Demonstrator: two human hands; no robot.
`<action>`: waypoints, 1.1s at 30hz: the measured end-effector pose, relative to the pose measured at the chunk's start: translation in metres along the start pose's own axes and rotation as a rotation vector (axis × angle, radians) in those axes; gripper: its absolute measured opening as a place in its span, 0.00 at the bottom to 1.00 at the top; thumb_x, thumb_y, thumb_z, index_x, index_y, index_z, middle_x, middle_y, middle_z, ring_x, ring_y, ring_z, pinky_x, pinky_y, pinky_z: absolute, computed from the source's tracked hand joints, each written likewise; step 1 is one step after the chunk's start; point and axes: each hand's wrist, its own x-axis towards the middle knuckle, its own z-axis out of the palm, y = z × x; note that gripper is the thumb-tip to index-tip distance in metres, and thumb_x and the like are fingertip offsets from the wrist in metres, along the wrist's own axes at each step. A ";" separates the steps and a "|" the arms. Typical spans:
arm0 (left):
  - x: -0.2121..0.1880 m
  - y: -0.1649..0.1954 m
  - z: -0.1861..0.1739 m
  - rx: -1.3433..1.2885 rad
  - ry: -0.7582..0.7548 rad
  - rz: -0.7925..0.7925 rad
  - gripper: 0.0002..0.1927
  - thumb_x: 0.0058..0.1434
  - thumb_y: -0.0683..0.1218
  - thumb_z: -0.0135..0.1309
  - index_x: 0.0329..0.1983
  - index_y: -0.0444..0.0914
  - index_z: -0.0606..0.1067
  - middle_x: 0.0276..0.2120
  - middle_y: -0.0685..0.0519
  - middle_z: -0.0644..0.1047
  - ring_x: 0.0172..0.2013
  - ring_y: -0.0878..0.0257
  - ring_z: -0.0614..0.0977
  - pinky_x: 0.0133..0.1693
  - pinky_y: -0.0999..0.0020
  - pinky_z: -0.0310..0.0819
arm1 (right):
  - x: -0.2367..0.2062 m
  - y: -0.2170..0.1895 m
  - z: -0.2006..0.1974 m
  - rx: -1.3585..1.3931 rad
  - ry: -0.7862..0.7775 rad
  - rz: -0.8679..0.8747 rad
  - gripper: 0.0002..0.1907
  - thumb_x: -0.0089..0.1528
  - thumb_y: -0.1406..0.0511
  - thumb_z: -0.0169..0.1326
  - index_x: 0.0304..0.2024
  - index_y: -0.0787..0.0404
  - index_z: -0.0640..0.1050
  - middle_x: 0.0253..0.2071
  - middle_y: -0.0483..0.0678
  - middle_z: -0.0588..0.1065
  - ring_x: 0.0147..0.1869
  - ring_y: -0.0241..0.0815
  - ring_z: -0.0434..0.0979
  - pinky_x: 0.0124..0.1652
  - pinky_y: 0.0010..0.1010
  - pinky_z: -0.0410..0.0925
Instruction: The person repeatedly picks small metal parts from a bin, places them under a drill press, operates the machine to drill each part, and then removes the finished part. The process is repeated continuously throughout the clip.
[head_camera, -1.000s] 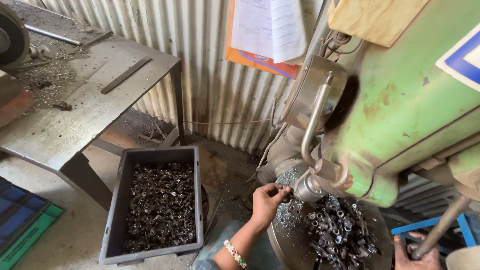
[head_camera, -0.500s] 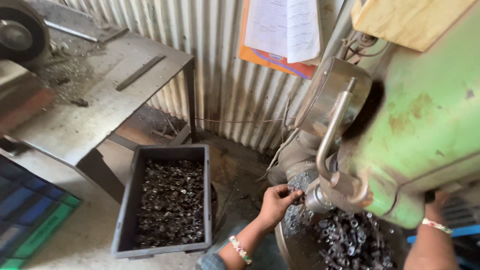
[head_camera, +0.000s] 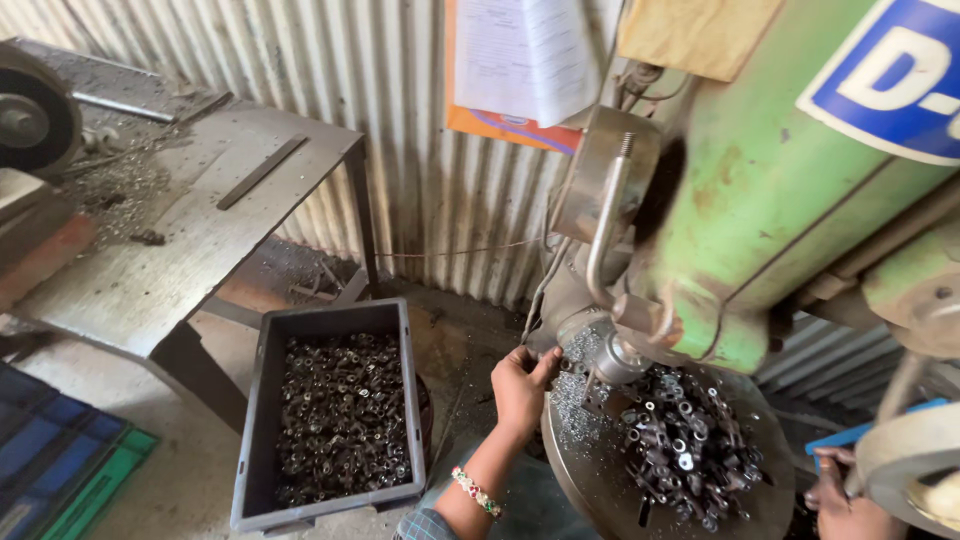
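I am looking down on a rough workshop corner walled in corrugated metal sheet (head_camera: 400, 110), with papers (head_camera: 520, 60) hanging on it over an orange backing. A big green machine (head_camera: 800, 180) fills the right of my view, and under its head sits a round metal tray (head_camera: 590, 480) dusted with pale swarf and heaped with small dark metal parts (head_camera: 680, 450).

My left hand (head_camera: 522, 385) is up at the near-left rim of that tray, just beside the machine's steel spindle (head_camera: 620, 355). Its fingers are curled and pinched together as if on something small at the rim — what they grip is too small for me to tell. A beaded bracelet (head_camera: 475, 492) sits on that wrist.

My right hand (head_camera: 840, 495) is low at the right edge, below a pale wheel (head_camera: 910, 460) of the machine. It is half cut off by the frame, so I cannot tell whether it is open or closed.

On the concrete floor (head_camera: 200, 470), left of the tray and well apart from it, stands a grey plastic crate (head_camera: 250, 440) nearly full of the same dark parts. Behind it is a worn steel bench (head_camera: 180, 250) — filings scattered over it, a flat metal strip (head_camera: 262, 172) lying on top, and a grinding wheel (head_camera: 30, 120) at its far left. Blue and green crates (head_camera: 50, 470) show in the lower left corner.
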 end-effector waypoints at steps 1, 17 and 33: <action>-0.001 0.002 0.002 0.051 0.001 -0.015 0.17 0.58 0.49 0.67 0.26 0.30 0.78 0.17 0.55 0.77 0.19 0.71 0.72 0.24 0.71 0.68 | -0.001 0.001 -0.002 -0.044 -0.028 -0.029 0.02 0.71 0.76 0.53 0.42 0.67 0.75 0.24 0.54 0.73 0.17 0.39 0.69 0.22 0.32 0.64; 0.035 -0.051 0.018 -0.194 -0.324 -0.287 0.17 0.61 0.49 0.67 0.29 0.29 0.78 0.23 0.51 0.78 0.20 0.65 0.76 0.24 0.70 0.73 | 0.021 -0.041 0.036 -0.124 0.053 -0.031 0.04 0.77 0.69 0.51 0.49 0.63 0.76 0.25 0.55 0.76 0.29 0.44 0.76 0.34 0.38 0.67; 0.037 -0.037 0.027 -0.039 -0.236 -0.283 0.14 0.61 0.51 0.64 0.32 0.36 0.78 0.25 0.55 0.80 0.23 0.68 0.76 0.26 0.71 0.68 | 0.112 -0.096 0.075 -0.604 0.103 -0.239 0.11 0.76 0.61 0.56 0.44 0.60 0.84 0.33 0.57 0.79 0.38 0.56 0.80 0.40 0.43 0.71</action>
